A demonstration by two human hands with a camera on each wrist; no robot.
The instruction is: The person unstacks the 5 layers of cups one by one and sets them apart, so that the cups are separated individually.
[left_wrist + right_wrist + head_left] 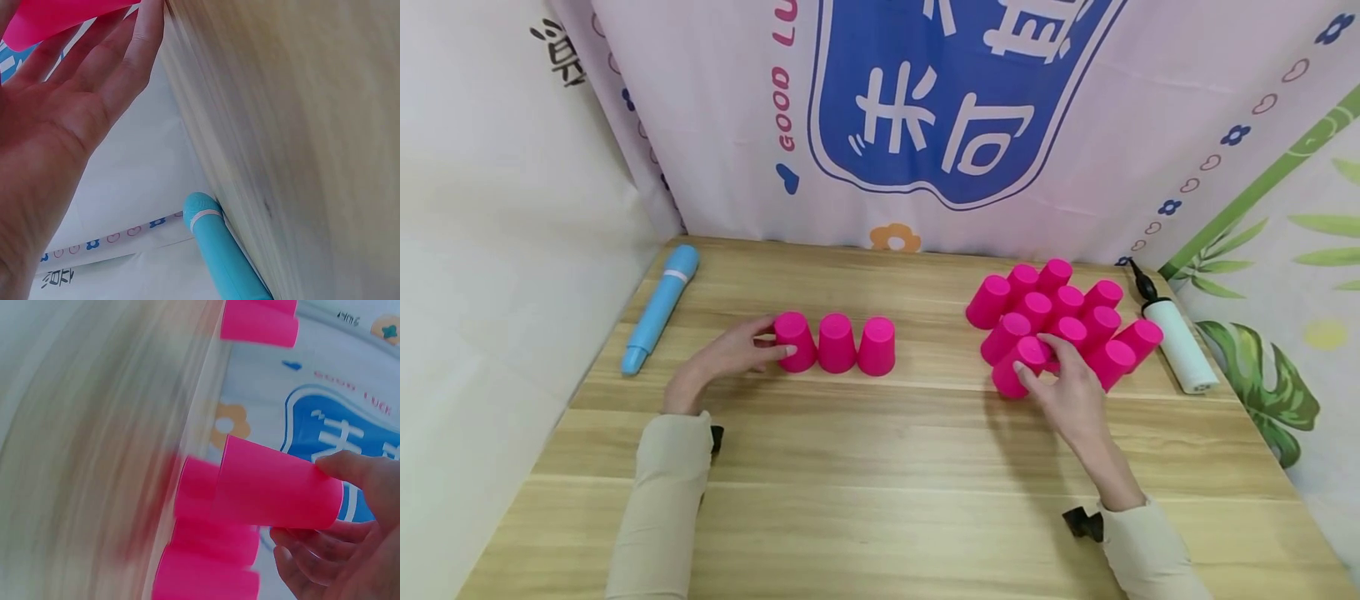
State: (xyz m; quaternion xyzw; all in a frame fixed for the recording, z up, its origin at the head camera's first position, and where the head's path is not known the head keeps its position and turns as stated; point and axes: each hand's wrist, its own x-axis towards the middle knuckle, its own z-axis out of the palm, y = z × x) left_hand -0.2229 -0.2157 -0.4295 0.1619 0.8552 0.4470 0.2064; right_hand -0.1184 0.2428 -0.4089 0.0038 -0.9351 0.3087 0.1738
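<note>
Three pink cups stand upside down in a row left of the table's middle. My left hand (730,352) holds the leftmost cup (794,340), thumb in front and fingers behind; in the left wrist view only part of that pink cup (69,19) shows. Beside it are the middle cup (837,343) and the right cup (877,347). With thumb and fingers, my right hand (1075,400) grips another upside-down pink cup (1017,373) at the front of a cluster. The right wrist view shows this cup (275,484) slightly off the table, its open end facing the tabletop.
Several upside-down pink cups (1033,310) stand close together at the right. A white hand pump (1180,346) with a black nozzle lies beyond them at the right edge. Near the left edge lies a blue stick-shaped object (658,312). Printed cloth (722,150) hangs behind the wooden table (880,483).
</note>
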